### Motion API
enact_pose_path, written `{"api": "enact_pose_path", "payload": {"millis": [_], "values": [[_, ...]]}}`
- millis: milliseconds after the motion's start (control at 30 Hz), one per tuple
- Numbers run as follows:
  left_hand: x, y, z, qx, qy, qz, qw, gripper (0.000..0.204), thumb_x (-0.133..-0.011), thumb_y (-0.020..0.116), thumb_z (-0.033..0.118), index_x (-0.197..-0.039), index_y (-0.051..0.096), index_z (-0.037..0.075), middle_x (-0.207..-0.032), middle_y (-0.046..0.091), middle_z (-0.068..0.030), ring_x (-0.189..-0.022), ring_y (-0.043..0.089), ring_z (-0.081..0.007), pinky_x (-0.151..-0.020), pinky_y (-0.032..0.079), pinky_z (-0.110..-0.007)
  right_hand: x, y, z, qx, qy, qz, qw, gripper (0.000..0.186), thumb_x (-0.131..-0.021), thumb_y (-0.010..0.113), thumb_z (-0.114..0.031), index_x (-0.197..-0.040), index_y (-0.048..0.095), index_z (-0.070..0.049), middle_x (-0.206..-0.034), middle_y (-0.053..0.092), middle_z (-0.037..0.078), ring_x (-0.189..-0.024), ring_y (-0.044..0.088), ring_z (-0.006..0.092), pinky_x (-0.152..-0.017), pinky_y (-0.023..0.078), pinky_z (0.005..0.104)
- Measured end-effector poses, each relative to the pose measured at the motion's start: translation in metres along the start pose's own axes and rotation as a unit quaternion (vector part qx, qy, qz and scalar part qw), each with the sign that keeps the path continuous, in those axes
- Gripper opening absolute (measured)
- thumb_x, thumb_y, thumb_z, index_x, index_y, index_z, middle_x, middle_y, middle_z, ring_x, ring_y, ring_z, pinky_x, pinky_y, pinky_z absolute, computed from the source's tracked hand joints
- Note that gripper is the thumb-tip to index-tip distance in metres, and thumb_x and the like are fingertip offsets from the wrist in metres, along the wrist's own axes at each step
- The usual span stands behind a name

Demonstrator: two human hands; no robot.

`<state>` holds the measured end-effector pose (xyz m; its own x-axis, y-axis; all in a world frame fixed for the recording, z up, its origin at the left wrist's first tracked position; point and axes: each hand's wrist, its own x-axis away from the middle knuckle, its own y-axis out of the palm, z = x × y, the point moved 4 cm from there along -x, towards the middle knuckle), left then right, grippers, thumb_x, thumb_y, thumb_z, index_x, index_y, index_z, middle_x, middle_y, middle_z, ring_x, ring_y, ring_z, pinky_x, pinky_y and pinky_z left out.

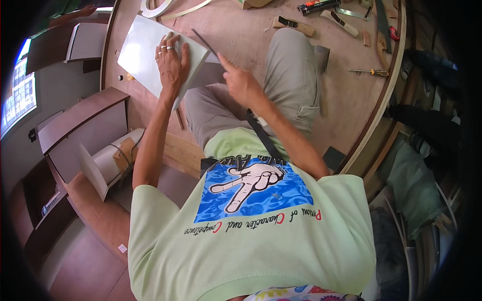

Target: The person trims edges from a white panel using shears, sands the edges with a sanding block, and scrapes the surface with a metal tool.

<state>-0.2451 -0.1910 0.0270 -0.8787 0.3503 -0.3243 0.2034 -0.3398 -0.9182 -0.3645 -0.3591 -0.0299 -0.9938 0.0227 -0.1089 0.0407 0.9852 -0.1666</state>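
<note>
A white glossy panel piece (143,42) with a thick edge stands or leans in front of me, left of my lap. My left hand (172,60), with rings on its fingers, lies flat on its upper face near the right edge. My right hand (242,84) is closed round the near end of a thin dark file (205,41). The file points up and left, next to the panel's right edge; whether it touches that edge I cannot tell. The right hand is slightly blurred, and its grip hides the file's handle.
Around my legs spreads a wooden work surface (341,110). A screwdriver (369,72), a wooden hand plane (293,26), another plane (340,23) and a handsaw (382,25) lie to the right. Edging strip (188,11) curls at the far left. Brown-and-white cabinet pieces (85,125) stand at left.
</note>
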Motion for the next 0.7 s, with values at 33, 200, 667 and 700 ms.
{"api": "enact_pose_path", "payload": {"millis": [33,200,667,700], "values": [[0.0,0.0,0.001,-0.001,0.002,0.0,1.0,0.036,-0.098,0.058,0.027,-0.126,0.058,0.005,-0.14,0.056,-0.0204,-0.138,0.045,-0.037,-0.118,0.026,-0.05,0.003,0.001,-0.003,-0.011,0.021,0.005,1.0,0.051,-0.095,0.05,-0.005,-0.146,0.047,0.001,-0.095,0.065,0.033,-0.086,0.065,0.0474,-0.079,0.051,0.0493],[0.0,-0.001,0.001,0.003,-0.001,0.001,1.0,0.036,-0.098,0.058,0.027,-0.126,0.058,0.004,-0.139,0.056,-0.0205,-0.137,0.045,-0.0369,-0.118,0.026,-0.05,-0.037,-0.003,0.012,0.009,0.082,-0.011,0.997,0.05,-0.095,0.055,-0.009,-0.144,0.05,0.0,-0.094,0.067,0.031,-0.085,0.068,0.0434,-0.079,0.052,0.0462],[0.001,0.002,-0.006,-0.001,0.0,0.005,1.0,0.038,-0.097,0.06,0.029,-0.127,0.057,0.006,-0.139,0.056,-0.0174,-0.138,0.046,-0.0336,-0.118,0.027,-0.049,-0.03,-0.013,0.001,-0.128,0.167,-0.069,0.975,0.045,-0.094,0.061,-0.026,-0.135,0.062,-0.005,-0.099,0.073,0.022,-0.09,0.07,0.024,-0.085,0.053,0.035],[0.0,0.002,-0.006,-0.003,0.001,0.005,1.0,0.039,-0.097,0.06,0.029,-0.128,0.057,0.006,-0.14,0.056,-0.0173,-0.138,0.046,-0.0335,-0.118,0.027,-0.048,-0.03,-0.017,-0.001,-0.117,0.178,-0.076,0.974,0.046,-0.095,0.06,-0.026,-0.137,0.06,-0.006,-0.102,0.072,0.024,-0.092,0.071,0.0279,-0.086,0.053,0.0369]]}}
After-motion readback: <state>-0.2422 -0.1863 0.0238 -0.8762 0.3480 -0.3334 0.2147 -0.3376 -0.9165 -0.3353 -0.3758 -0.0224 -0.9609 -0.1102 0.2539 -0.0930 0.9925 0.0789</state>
